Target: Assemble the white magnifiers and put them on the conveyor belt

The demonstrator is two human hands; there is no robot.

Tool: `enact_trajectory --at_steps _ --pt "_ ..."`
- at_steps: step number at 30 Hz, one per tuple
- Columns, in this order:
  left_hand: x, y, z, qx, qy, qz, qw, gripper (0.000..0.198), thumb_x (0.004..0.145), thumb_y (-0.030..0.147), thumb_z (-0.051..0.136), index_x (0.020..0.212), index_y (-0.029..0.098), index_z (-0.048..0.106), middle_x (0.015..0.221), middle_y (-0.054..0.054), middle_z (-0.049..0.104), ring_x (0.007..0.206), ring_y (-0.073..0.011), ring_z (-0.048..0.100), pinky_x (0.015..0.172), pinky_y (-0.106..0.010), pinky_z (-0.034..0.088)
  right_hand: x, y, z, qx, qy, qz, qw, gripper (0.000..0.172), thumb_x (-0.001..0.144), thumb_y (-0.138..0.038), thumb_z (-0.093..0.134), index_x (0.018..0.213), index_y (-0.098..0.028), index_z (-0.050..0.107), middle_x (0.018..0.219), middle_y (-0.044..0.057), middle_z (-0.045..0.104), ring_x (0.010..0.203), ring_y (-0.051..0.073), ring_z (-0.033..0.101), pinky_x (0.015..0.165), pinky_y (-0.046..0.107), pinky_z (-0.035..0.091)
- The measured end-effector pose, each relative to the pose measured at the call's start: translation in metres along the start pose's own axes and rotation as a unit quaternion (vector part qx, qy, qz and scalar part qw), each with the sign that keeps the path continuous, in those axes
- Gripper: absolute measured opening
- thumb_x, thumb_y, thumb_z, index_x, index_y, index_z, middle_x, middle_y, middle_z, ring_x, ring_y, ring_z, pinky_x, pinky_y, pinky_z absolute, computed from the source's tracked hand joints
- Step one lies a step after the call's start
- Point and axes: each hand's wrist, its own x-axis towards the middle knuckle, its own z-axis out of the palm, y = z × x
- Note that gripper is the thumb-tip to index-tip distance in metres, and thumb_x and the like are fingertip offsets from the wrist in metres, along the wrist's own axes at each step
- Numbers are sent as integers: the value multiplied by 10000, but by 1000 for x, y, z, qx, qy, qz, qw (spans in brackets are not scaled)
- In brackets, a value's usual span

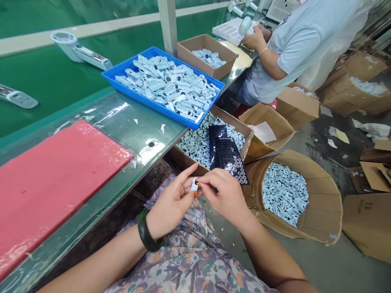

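My left hand holds a small pale plastic part between its thumb and fingers, over my lap. From the right, my right hand has its thumb and forefinger pinched on the end of that part, where a dark spot shows; its exact shape is hidden by the fingertips. Just beyond my hands, dark sheets of round stickers lie on a cardboard box full of similar pale parts. Up on the bench, a blue tray is heaped with light-blue parts.
A red pad lies on the green-topped bench, with a black dot and paper scraps nearby. Another carton of parts stands on the floor at right. A co-worker sits beyond, handling a pale device. A metal post rises behind the tray.
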Motion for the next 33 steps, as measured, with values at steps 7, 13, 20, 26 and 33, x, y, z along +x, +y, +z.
enact_trajectory --at_steps 7,13,20,26,33 --pt "-1 -1 -5 82 8 41 996 754 909 277 606 1580 188 274 1342 -113 645 1168 -206 631 1036 -313 499 2 -4 6 8 7 46 999 102 977 -195 613 1052 -229 673 916 8 719 792 177 633 743 319 443" --pt "-2 0 -7 2 12 28 1000 776 892 259 659 1578 234 296 1256 -96 682 1033 -188 666 937 -313 534 1 -1 7 -22 13 5 1000 164 1012 -233 592 1142 -225 692 922 17 709 828 176 624 747 321 442" --pt "-3 7 -4 -68 36 2 997 775 864 288 742 1546 249 376 1174 -88 718 1069 -224 672 997 -381 540 -1 -2 8 -133 15 -78 988 271 1044 -219 476 1162 -263 715 903 35 698 826 184 593 691 337 391" --pt "-12 12 -10 -137 63 -2 989 693 864 320 773 1483 272 465 1279 -114 687 1123 -255 677 1030 -405 529 7 0 12 -25 41 -91 995 372 1030 -170 458 1391 -214 537 991 60 705 872 201 628 750 354 466" --pt "-49 35 -18 -199 203 120 951 392 822 396 818 1159 254 680 1306 -117 678 1178 -267 652 1060 -399 488 38 -30 47 117 31 -151 981 355 938 -367 674 1251 -248 558 956 46 678 702 182 618 653 332 548"
